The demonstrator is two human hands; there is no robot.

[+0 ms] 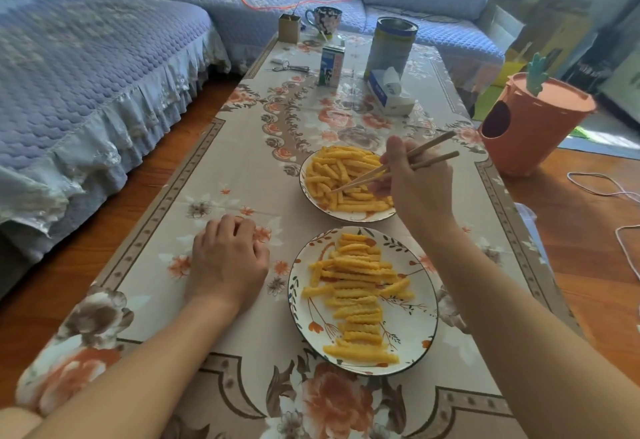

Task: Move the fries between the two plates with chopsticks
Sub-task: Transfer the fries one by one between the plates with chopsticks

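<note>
Two floral plates stand on the table. The far plate (313, 201) holds a loose heap of crinkle fries (332, 168). On the near plate (414, 317), fries (358, 286) lie in neat crosswise rows. My right hand (415, 179) holds a pair of wooden chopsticks (429, 153) over the far plate, their tips down among the fries at its middle. Whether a fry sits between the tips I cannot tell. My left hand (227, 258) rests on the tablecloth left of the near plate, fingers loosely curled, holding nothing.
Beyond the plates stand a milk carton (330, 66), a tissue pack (389, 92), a tall tin (389, 45), a mug (323, 19) and a small box (289, 28). A blue sofa (86, 75) runs along the left. An orange bin (530, 123) stands right of the table.
</note>
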